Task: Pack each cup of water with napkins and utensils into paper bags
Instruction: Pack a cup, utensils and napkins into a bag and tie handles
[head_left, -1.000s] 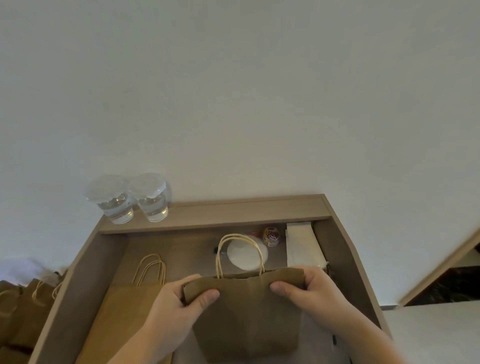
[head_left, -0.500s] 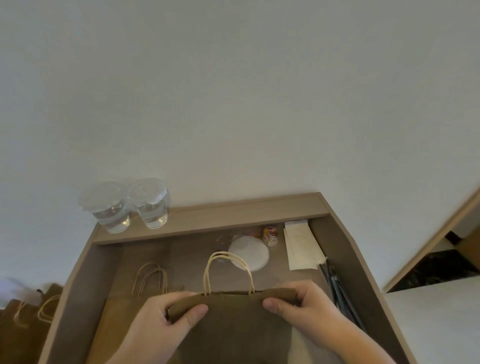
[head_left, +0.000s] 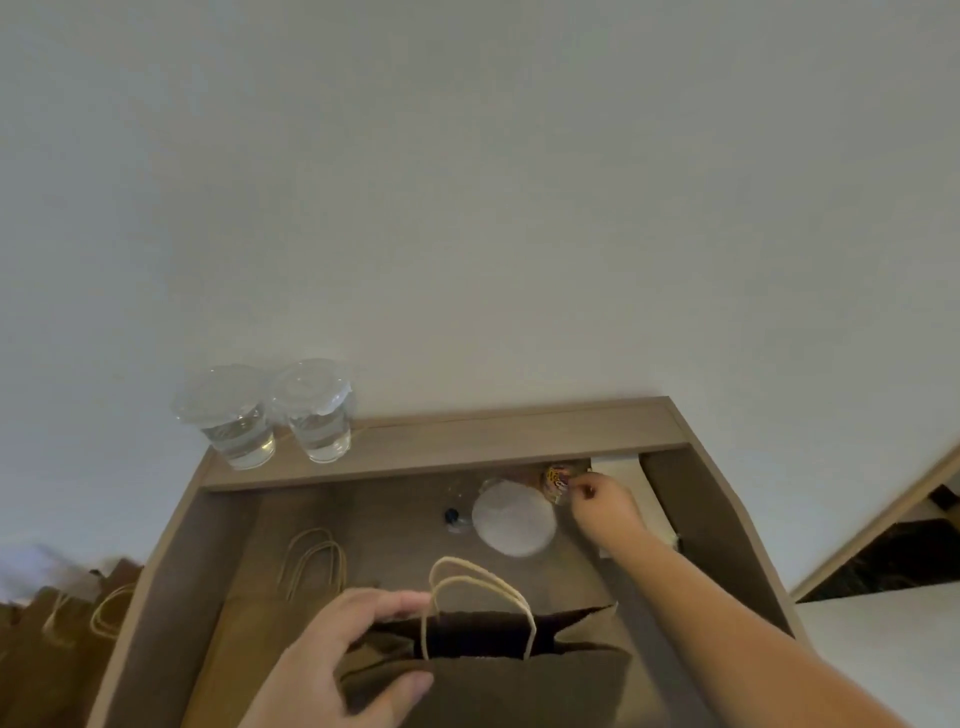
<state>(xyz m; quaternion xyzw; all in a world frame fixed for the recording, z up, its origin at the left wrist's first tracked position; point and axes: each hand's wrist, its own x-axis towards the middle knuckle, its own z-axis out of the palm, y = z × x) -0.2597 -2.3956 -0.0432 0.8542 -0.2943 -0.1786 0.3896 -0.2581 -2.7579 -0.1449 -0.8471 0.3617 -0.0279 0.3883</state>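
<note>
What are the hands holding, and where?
The left hand grips the open paper bag by its left rim. The right hand is over the napkins; hold unclear.

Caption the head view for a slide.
Left hand holds a brown paper bag open while the right hand reaches over the napkins; two lidded cups of water stand on the ledge.

Now the left grip (head_left: 332, 670) is seen bare to the wrist; the right grip (head_left: 605, 506) is trailed by a bare, rounded forearm (head_left: 727, 613).
</note>
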